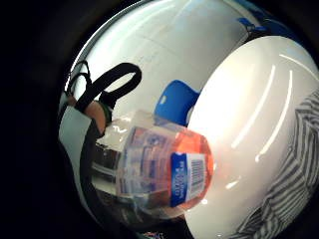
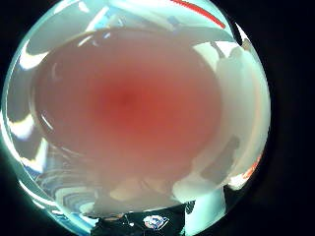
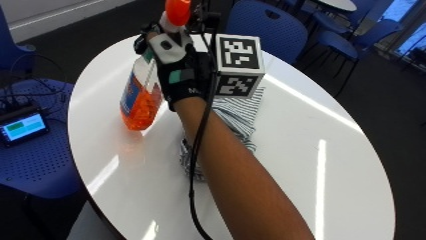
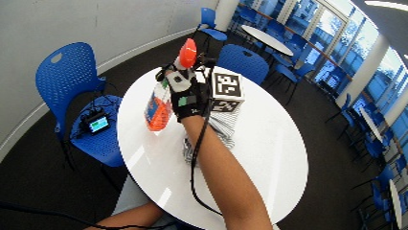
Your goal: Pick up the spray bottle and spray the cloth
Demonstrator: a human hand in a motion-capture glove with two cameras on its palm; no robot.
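Outside view, gloved right hand (image 3: 180, 70) fingers gripping spray bottle (image 3: 141, 97) above table (image 3: 333, 150), palm view shows barcode, striped cloth (image 1: 294, 164)

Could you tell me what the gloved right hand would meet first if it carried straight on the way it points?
Probably nothing on the table: the right hand holds the spray bottle raised, pointing away.
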